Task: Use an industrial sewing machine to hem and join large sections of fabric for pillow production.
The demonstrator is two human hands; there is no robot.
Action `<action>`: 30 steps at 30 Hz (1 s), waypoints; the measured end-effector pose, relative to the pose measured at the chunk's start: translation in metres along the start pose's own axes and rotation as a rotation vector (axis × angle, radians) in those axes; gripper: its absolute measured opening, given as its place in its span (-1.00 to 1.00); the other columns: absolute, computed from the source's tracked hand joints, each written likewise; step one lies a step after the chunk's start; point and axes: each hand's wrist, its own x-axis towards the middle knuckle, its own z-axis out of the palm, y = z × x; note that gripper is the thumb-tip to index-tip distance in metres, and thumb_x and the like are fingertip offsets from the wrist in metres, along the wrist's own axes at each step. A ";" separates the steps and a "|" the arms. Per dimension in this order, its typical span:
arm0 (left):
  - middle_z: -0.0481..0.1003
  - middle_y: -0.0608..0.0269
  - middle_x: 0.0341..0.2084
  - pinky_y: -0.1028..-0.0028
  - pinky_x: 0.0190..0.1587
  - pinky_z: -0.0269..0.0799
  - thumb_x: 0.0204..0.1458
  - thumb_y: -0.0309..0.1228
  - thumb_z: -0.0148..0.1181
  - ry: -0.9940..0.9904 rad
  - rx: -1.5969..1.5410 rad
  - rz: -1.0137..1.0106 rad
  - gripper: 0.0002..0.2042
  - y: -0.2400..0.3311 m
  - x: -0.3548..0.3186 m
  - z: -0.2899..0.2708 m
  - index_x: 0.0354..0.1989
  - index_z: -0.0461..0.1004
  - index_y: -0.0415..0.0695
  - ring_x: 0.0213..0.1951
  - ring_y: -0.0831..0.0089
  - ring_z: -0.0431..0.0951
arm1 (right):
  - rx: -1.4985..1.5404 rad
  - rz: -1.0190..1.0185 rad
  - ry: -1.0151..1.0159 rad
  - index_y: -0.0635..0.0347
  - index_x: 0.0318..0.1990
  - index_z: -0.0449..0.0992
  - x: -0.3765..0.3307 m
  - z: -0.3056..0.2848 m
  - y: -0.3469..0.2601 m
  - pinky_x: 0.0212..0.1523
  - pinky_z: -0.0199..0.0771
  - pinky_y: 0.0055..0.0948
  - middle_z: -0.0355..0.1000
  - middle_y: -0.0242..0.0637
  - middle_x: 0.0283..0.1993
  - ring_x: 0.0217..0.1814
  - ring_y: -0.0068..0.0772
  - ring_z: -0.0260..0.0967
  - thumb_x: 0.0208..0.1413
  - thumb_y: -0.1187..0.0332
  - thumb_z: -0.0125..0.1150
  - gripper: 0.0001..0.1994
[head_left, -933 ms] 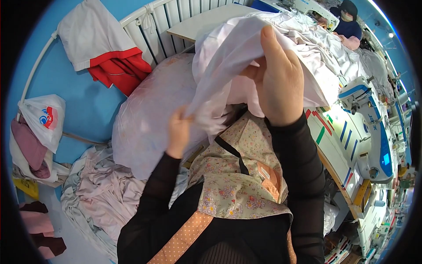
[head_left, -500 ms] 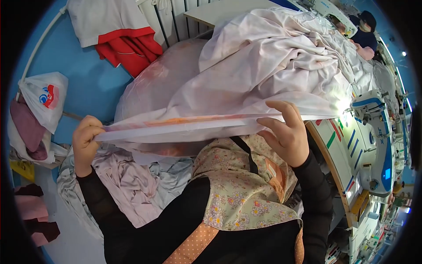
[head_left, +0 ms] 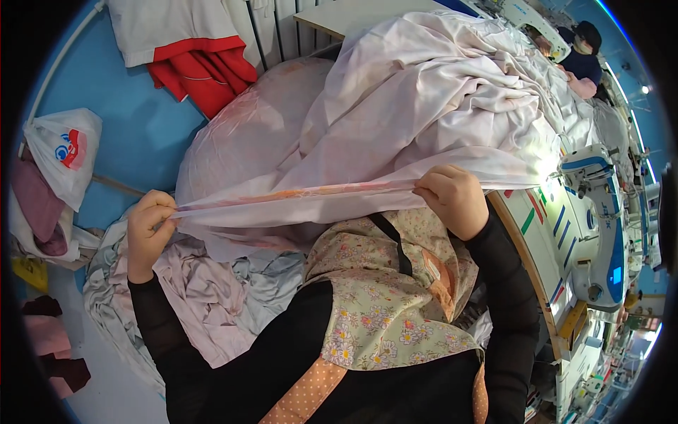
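Pale cloth, centre to upper right of frame; likely light, soft, slippery, best held along its near edge. Left fingers and right fingers pinch that edge, taut between.

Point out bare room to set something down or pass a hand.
Set down: light tabletop corner between pale fabric and slatted railing; sewing table strip between that fabric and sewing machine, bar tape strips. Pass: over blue surface between red-and-white cloth and plastic bag. Crowded: centre, all fabric; lower left, crumpled cloth heap.
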 end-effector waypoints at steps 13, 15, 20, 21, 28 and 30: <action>0.46 0.13 -0.47 0.25 -0.28 0.44 0.03 -0.42 0.14 0.299 -0.664 0.892 -0.88 0.134 0.113 0.130 -0.35 0.44 -0.22 -0.42 0.24 0.49 | -0.167 0.333 0.427 0.27 -0.25 0.51 -0.053 -0.139 -0.058 -0.32 0.46 -0.43 0.47 -0.25 -0.35 -0.36 -0.31 0.46 -0.02 0.60 0.03 -0.81; 0.46 0.11 -0.36 0.30 -0.27 0.41 0.00 -0.40 0.20 -0.853 -0.601 1.036 -0.72 0.221 0.134 0.190 -0.12 0.39 -0.20 -0.37 0.16 0.49 | -0.039 0.533 0.698 0.36 -0.23 0.50 -0.067 -0.164 -0.064 -0.26 0.45 -0.50 0.50 -0.22 -0.28 -0.31 -0.42 0.47 0.05 0.64 -0.03 -0.81; 0.48 0.07 -0.10 0.28 -0.08 0.41 0.02 -0.32 0.16 -0.426 -0.109 1.210 -0.53 0.191 0.191 0.313 0.12 0.34 -0.20 -0.19 0.22 0.52 | 0.510 0.831 0.645 0.34 -0.21 0.57 -0.174 -0.079 -0.108 -0.17 0.46 -0.51 0.55 -0.20 -0.31 -0.21 -0.46 0.49 -0.08 0.71 0.08 -0.74; 0.48 0.08 -0.07 0.28 -0.08 0.42 0.03 -0.33 0.17 -0.544 -0.166 1.146 -0.59 0.168 0.186 0.318 0.07 0.40 -0.21 -0.16 0.22 0.52 | 0.763 1.010 0.665 0.38 -0.20 0.55 -0.190 -0.043 -0.109 -0.16 0.46 -0.51 0.54 -0.20 -0.28 -0.20 -0.50 0.48 0.02 0.66 0.10 -0.81; 0.55 0.08 -0.33 0.40 -0.26 0.44 -0.08 -0.41 0.27 -0.910 -0.549 0.288 -0.76 0.205 0.262 0.293 -0.26 0.51 -0.28 -0.41 0.28 0.57 | 1.275 1.404 0.740 0.39 -0.15 0.52 -0.248 0.090 -0.045 -0.12 0.41 -0.59 0.51 -0.37 -0.23 -0.18 -0.60 0.43 0.20 0.51 0.02 -0.82; 0.51 0.10 -0.41 0.30 -0.25 0.42 -0.09 -0.36 0.31 -0.281 -0.237 0.583 -0.71 0.203 0.305 0.329 -0.21 0.47 -0.21 -0.38 0.19 0.52 | 1.427 1.387 0.761 0.38 -0.15 0.52 -0.250 0.094 -0.028 -0.12 0.41 -0.59 0.50 -0.38 -0.23 -0.19 -0.61 0.42 0.20 0.51 0.02 -0.82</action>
